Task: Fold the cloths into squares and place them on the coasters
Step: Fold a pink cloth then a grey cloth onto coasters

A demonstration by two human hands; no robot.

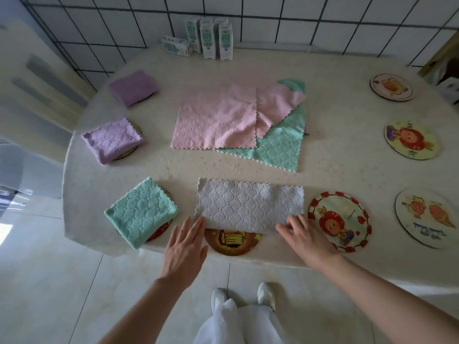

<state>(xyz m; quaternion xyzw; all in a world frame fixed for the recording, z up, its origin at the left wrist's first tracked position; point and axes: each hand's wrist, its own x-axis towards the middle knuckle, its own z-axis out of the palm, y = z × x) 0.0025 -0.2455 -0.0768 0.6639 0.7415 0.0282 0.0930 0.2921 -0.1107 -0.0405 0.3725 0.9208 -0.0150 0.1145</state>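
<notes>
Fingers (pixel 289 225) on grey cloth (pixel 250 207)

head-worn view, steeply down, table (pixel 335 157) close

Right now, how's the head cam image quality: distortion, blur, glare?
Head view: strong wide-angle bending, so the table edge and the wall tiles curve. Centre is sharp, with the grey cloth weave readable; the left edge smears toward the cabinet. Light is soft and even, with faint shadows and no harsh glare. Left hand and right hand look slightly soft.
</notes>
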